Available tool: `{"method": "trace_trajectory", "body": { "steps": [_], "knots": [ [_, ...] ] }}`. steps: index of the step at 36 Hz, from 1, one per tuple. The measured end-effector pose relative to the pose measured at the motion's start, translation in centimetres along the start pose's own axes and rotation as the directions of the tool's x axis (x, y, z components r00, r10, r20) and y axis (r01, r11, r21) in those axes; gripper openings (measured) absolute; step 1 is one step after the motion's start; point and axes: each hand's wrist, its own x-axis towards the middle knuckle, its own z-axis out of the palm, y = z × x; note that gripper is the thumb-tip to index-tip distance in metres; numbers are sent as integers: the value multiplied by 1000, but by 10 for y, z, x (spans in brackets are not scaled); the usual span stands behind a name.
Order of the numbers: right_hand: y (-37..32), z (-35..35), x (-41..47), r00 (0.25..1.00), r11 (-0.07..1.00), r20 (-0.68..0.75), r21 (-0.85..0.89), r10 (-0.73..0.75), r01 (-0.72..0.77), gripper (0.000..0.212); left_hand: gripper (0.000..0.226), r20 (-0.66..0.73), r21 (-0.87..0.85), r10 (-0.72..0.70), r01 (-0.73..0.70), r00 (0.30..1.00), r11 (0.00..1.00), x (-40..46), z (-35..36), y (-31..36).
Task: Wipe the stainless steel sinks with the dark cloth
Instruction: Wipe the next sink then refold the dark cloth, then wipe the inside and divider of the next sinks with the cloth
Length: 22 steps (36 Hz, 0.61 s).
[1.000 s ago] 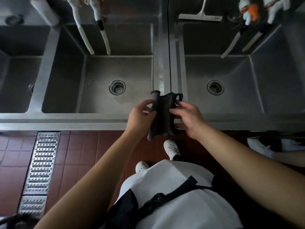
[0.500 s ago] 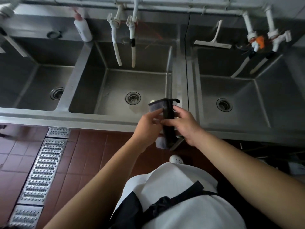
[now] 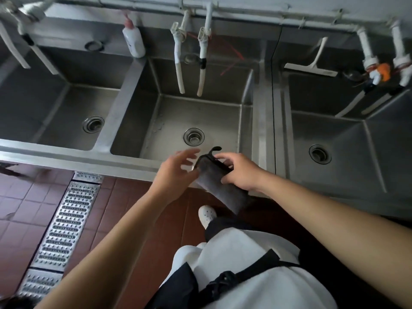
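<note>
Right hand [image 3: 242,172] clamps the folded dark cloth [image 3: 219,186]; left hand [image 3: 176,172] hovers beside it, fingers spread.

Red-brown tile floor [image 3: 26,210], perforated metal drain grate [image 3: 64,224] set in it; pale wall [image 3: 312,5] above; dim light

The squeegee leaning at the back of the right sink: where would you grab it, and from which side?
Grip the squeegee by its slim handle, the upper part tilted toward the wall, coming from the front over the right sink. The wide blade rests low along the sink's back ledge and looks too broad for fingers to wrap, while the handle stands free with space around it. The taps hang close on its right, so I'd approach slightly from the left.
</note>
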Motion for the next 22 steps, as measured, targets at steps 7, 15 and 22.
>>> {"method": "trace_trajectory", "body": {
  "steps": [7, 15, 22],
  "knots": [
    [-44, -39, 56, 931, 980, 332, -74, -152, 187, 64, 114, 321, 574, 7, -200, 947, 794, 62, -36, 4],
    [-47, -68, 122, 954, 895, 266, -378, -140, 237, 50, 28, 196, 281, -127, 69, 972, 957, 123, -74, -9],
    [-21, -55, 152, 967, 918, 225, -346, -120, 195, 40, 24, 277, 295, -274, 190, 921, 936, 149, -85, -39]
  ]
}}
